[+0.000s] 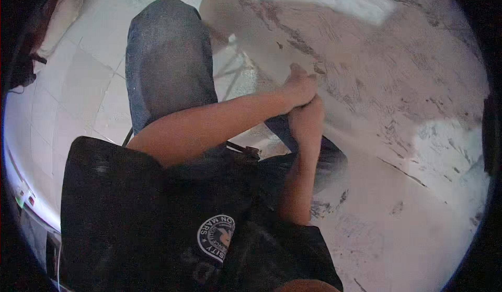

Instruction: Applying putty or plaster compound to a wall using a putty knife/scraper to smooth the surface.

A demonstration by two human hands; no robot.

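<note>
Left hand (299,90) is meeting right hand (308,115), the two touching, left lying beyond right. Fingers appearing curled in, but blurred; cannot tell whether they are pinching anything. Streaked, patchy pale surface (387,98) is spreading beyond and to the right of both; contact with it unclear. Left forearm is crossing above the lap; blue jeans (168,56) are showing at the bent knee, pale tiled floor (83,90) lying farther left.
</note>
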